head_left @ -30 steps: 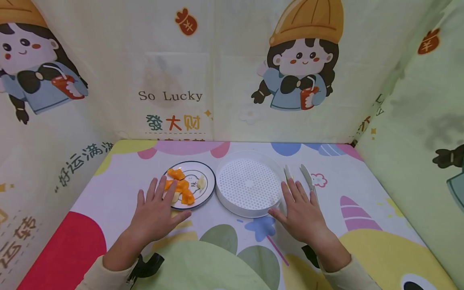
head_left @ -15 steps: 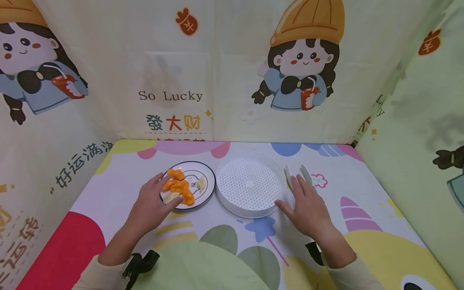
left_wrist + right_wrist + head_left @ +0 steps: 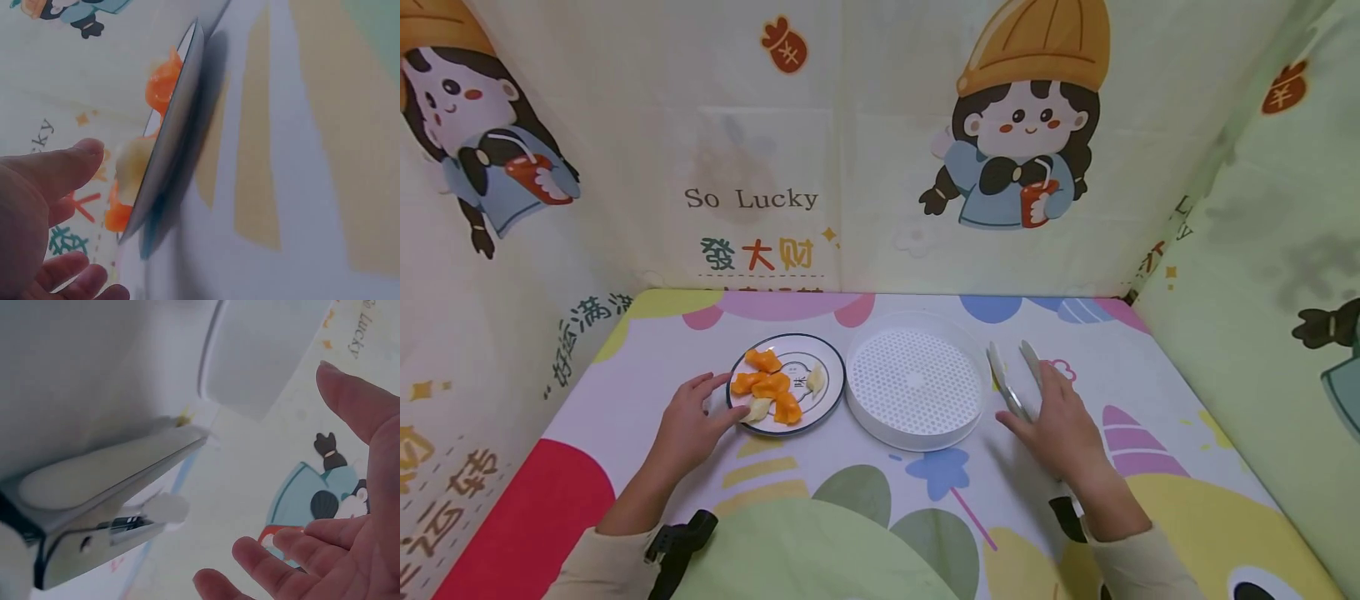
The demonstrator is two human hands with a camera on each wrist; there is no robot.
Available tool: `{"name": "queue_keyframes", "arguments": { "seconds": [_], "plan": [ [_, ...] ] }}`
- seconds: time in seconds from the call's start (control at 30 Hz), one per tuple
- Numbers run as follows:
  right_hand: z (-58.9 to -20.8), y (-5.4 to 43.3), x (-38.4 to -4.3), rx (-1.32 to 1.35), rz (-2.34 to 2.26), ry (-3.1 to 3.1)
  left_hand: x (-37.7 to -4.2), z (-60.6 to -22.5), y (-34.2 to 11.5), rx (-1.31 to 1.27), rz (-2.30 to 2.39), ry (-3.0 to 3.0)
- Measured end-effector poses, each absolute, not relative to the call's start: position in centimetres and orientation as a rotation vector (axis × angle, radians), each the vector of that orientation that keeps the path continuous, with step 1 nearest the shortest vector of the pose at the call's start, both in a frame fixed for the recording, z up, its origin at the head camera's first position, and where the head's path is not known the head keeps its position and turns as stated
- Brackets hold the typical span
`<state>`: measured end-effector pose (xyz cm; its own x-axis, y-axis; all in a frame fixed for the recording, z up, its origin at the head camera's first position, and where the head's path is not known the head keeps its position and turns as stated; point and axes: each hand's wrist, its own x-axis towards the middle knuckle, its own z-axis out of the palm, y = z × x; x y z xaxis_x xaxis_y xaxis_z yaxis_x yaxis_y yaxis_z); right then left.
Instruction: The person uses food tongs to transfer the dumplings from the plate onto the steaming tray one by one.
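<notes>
My left hand (image 3: 688, 425) is at the left rim of a white plate (image 3: 827, 400) with a dark edge line. Its fingers are loosely bent and hold nothing; in the left wrist view a small gap separates thumb and plate. On the plate lie several orange dumpling-shaped pieces (image 3: 771, 385) and two pale ones (image 3: 816, 379). My right hand (image 3: 1067, 429) hovers over metal tongs (image 3: 1002, 375), hiding their near part. The right wrist view shows the tongs (image 3: 106, 478) apart from the spread, relaxed fingers. Between the hands stands a round white steamer tray (image 3: 917, 379) with a perforated bottom.
The steamer tray sits close against the plate's right side, and the tongs lie just to its right. A colourfully printed cloth (image 3: 857, 542) covers the table. Printed fabric walls (image 3: 865, 150) enclose it at the back and both sides.
My left hand has drawn back leftward from above the plate to its rim, fingers more bent. My right hand has shifted right, uncovering more of the tongs. Plate, tray and tongs stay put.
</notes>
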<state>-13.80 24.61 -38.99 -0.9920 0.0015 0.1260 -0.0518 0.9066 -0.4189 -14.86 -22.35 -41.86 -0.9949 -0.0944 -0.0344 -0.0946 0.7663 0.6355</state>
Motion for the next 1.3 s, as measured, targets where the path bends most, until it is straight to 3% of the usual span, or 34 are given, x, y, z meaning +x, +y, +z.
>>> {"name": "queue_keyframes", "arguments": {
  "seconds": [0.37, 1.3],
  "plan": [
    [-40.3, 26.2, -14.5, -0.022, 0.673, -3.007, -15.4, -43.3, -23.3, -0.323, 1.153, 2.783],
    [-41.5, 26.8, -15.4, -0.275, 0.723, -3.206, -15.4, -43.4, -23.7, -0.149, 1.114, 2.831]
  ]
}}
